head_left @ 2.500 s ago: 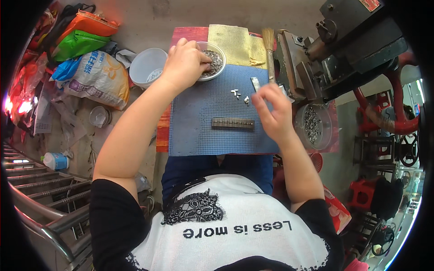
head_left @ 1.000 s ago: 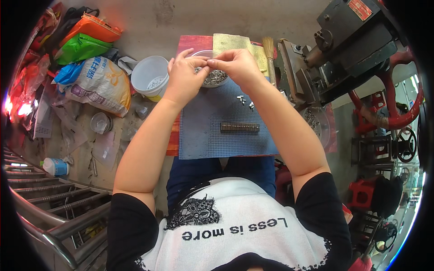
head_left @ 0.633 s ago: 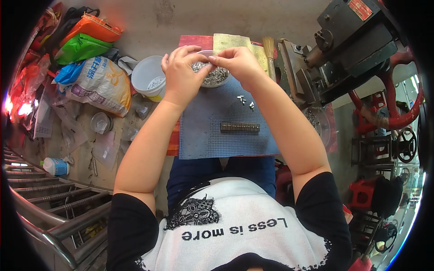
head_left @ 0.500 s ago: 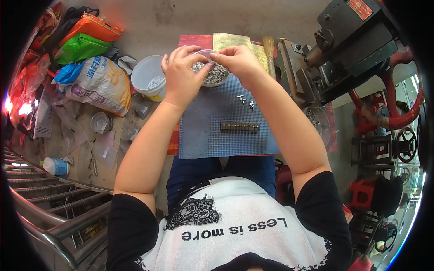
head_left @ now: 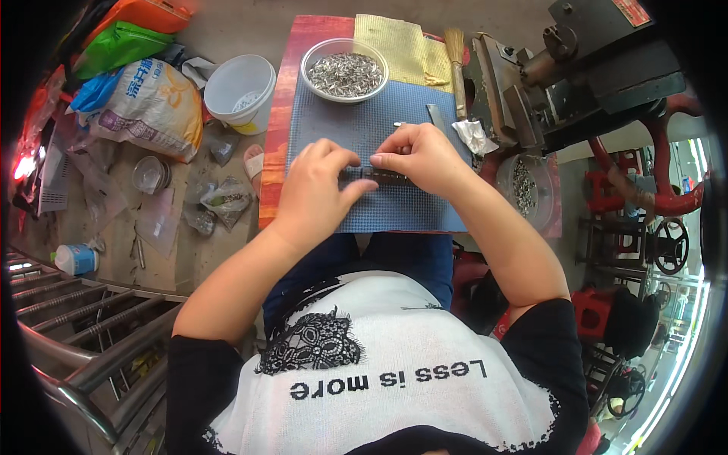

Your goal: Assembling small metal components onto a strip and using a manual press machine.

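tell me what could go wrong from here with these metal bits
The right hand hides part of the dark block, so it might nudge it askew. A loose silvery piece lies just beyond that hand and could get knocked away. The bowl of small metal pieces has no lid, so a bump could perhaps spill some.

The desk [head_left: 318, 29] is streaked red and brown around a finely gridded blue mat [head_left: 322, 125], with silver-grey pieces [head_left: 345, 73] in a clear bowl [head_left: 345, 46] toward the far left corner, a textured yellow cloth [head_left: 390, 47] at the far edge and a dark grey block [head_left: 389, 177] toward the near edge.
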`<state>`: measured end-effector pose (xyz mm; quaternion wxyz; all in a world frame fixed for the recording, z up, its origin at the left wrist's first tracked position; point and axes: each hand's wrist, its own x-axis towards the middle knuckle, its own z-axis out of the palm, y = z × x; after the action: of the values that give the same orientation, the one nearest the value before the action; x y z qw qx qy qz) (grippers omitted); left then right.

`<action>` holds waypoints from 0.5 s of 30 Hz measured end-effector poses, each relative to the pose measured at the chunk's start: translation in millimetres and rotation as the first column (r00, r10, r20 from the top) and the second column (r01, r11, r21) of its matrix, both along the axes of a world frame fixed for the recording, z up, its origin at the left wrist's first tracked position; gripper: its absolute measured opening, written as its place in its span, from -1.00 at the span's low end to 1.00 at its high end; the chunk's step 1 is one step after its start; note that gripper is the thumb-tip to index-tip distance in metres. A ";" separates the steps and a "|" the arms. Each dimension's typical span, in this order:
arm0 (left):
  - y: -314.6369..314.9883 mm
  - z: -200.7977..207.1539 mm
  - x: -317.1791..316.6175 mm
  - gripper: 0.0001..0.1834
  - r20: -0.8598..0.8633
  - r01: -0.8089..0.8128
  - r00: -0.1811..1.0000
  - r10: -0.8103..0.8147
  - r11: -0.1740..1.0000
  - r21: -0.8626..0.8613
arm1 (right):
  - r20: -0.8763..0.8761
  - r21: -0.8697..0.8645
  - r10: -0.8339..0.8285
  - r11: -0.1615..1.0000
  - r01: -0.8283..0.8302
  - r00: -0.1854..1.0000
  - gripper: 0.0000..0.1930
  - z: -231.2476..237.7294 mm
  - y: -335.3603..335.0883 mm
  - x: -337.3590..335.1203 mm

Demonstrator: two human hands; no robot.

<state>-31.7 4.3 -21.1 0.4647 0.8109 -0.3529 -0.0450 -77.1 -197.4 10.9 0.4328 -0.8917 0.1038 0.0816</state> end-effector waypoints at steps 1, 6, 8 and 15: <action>-1.3 -3.5 -4.1 -0.72 0.064 -0.009 0.998 0.007 1.000 0.029 | 0.008 0.011 -0.004 1.000 0.004 1.000 -0.75 -2.8 -0.1 -1.5; -5.7 -11.4 -10.8 -0.71 0.122 -0.071 0.990 0.065 0.996 0.048 | 0.007 0.023 0.013 1.000 -0.013 1.000 -0.81 -6.8 6.5 -1.8; -8.0 -9.9 -11.8 -0.72 0.095 -0.098 0.991 0.093 0.994 0.052 | 0.057 -0.014 0.014 1.000 -0.013 0.998 -0.81 -9.2 10.4 -0.7; -9.0 -17.7 -12.8 -0.73 0.143 -0.104 0.985 0.099 0.994 0.027 | 0.016 -0.045 0.031 0.999 -0.030 0.999 -0.81 -5.8 3.7 -2.2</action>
<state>-44.5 -4.7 -38.8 0.4263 0.8367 -0.3425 0.0304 -79.3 -193.6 5.1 0.4124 -0.9033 0.0885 0.0784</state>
